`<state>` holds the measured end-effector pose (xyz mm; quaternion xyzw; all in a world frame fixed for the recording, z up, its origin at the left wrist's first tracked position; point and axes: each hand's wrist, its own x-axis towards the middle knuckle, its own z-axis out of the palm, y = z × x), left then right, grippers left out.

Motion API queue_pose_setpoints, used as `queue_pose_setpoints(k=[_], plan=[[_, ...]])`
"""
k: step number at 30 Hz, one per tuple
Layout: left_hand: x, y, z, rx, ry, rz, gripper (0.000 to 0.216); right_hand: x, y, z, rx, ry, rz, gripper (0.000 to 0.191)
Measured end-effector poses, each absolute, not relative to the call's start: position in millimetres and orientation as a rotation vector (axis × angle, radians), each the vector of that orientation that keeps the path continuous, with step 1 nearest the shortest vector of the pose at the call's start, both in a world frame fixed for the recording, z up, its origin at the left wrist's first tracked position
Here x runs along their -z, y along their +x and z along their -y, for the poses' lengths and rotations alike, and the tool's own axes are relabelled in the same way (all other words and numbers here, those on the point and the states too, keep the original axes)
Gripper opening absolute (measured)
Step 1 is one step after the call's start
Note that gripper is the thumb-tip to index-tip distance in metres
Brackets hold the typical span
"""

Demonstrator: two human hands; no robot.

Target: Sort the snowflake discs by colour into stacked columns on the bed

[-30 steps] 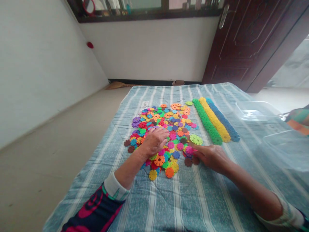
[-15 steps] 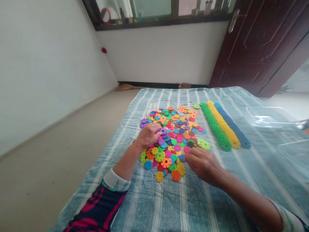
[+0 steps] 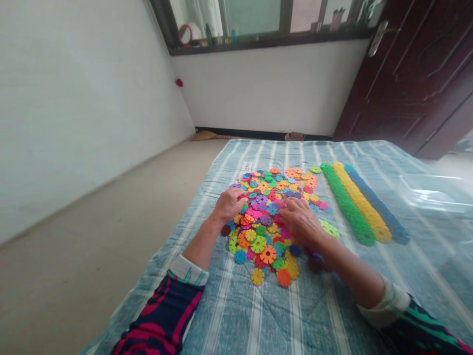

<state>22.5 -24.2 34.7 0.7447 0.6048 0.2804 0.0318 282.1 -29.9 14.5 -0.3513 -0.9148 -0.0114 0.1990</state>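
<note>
Snowflake discs (image 3: 263,246) in many colours lay heaped near the middle of the striped blue cloth (image 3: 258,315). At the heap's left edge rested the left hand (image 3: 229,204), palm down, fingers curled onto the pieces; whether it gripped one could not be told. Just right of it, the right hand (image 3: 301,222) lay flat across the heap with its fingers loosely stretched toward the left hand, clasping nothing that showed. The two hands were near each other but apart. Further right, three long rods of joined discs lay side by side: a green rod (image 3: 347,207), a yellow rod (image 3: 364,204) and a blue rod (image 3: 382,209). Beyond them sat a clear plastic tub (image 3: 436,190).
</note>
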Motion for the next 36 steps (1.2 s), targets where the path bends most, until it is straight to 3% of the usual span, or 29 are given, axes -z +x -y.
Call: queue_pose_setpoints(k=[8, 16, 23, 31, 36], plan=[[-26.2, 9.0, 23.3, -1.095, 2.07, -2.016, 0.021, -19.5, 241.5, 40.7, -0.016, -0.673, 2.713, 0.028], [-14.7, 5.8, 21.9, -1.128, 1.93, -2.133, 0.023, -16.2, 266.4, 3.1, 0.023, -1.212, 2.628, 0.024], [-10.2, 3.3, 20.3, -1.164, 1.909, -2.097, 0.025, -18.3, 248.9, 29.2, -0.103, -0.661, 2.742, 0.023], [-5.4, 0.8, 18.5, -1.168, 1.889, -2.044, 0.026, -18.1, 275.9, 2.5, -0.056, -1.072, 2.657, 0.014], [-5.2, 2.3, 18.7, -1.158, 1.898, -2.062, 0.026, -22.1, 255.3, 29.4, -0.093, -0.748, 2.674, 0.021]])
